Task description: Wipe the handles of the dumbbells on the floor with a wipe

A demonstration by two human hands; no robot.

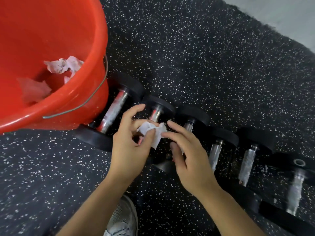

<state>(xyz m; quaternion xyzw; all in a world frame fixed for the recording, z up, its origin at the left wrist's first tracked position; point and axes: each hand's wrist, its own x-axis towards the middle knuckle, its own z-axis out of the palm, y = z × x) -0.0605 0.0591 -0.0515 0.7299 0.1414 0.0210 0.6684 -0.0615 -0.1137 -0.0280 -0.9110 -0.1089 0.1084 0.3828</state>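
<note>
A row of several black dumbbells with metal handles lies on the speckled floor, running from beside the bucket to the lower right. The leftmost dumbbell [112, 109] shows its whole handle. Over the second dumbbell [157, 111], both of my hands hold a crumpled white wipe [153, 132]. My left hand [129, 142] pinches its left side and my right hand [187, 154] grips its right side. My hands hide most of that dumbbell's handle. The handles further right [247, 166] are uncovered.
A large red bucket [81, 92] with a wire bail stands at the upper left, touching the leftmost dumbbell; used crumpled wipes [63, 65] lie inside. My white shoe [122, 218] is at the bottom centre. The black speckled rubber floor [204, 57] spreads behind the row.
</note>
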